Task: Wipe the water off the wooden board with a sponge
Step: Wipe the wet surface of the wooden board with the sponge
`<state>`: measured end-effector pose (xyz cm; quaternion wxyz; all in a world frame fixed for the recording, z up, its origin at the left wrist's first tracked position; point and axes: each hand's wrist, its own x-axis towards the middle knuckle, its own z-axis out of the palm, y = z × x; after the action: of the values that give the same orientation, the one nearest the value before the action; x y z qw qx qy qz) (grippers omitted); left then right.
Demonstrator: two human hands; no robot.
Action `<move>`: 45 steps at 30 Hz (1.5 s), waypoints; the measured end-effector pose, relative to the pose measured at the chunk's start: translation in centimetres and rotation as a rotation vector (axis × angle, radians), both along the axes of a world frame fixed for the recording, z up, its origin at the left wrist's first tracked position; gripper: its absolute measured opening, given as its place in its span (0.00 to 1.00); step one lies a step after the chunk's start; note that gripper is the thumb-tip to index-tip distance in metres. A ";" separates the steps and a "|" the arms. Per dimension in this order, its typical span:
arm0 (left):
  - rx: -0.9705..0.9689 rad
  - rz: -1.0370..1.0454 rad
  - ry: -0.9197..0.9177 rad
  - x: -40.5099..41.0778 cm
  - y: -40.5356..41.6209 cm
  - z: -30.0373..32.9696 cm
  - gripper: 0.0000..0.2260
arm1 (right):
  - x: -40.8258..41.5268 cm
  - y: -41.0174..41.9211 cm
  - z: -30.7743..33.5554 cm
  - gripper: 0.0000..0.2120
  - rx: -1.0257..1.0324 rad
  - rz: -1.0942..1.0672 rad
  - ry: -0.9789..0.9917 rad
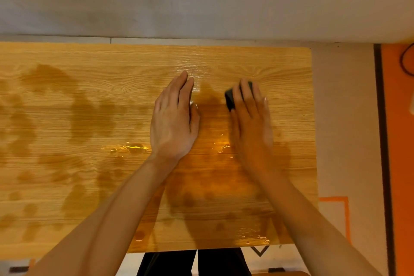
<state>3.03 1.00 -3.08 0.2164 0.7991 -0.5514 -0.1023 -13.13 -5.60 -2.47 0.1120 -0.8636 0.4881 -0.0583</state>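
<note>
A wide wooden board [78,101] fills the middle of the view, its right edge near x 1400. Shiny water lies on it in patches: one puddle [132,148] left of my left wrist, droplets [224,147] between my hands, and more water [257,240] at the near right edge. My right hand [251,119] presses flat on a dark sponge [230,97], which shows only under the fingers. It looks slightly blurred. My left hand [173,119] lies flat on the board with fingers together, holding nothing.
A pale wall [201,0] rises right behind the board's far edge. To the right is light floor [345,119] with a dark strip and an orange area [401,141]. Dark trouser legs [190,262] show below the near edge.
</note>
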 end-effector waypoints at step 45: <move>-0.036 -0.037 0.161 -1.9 5.8 0.9 0.24 | 3.7 4.3 -0.8 0.23 -0.062 -0.077 -0.106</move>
<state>1.17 6.75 -2.21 0.2726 0.7741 -0.5484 -0.1603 -9.43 -1.32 -3.27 0.1086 -0.8429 0.5123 -0.1234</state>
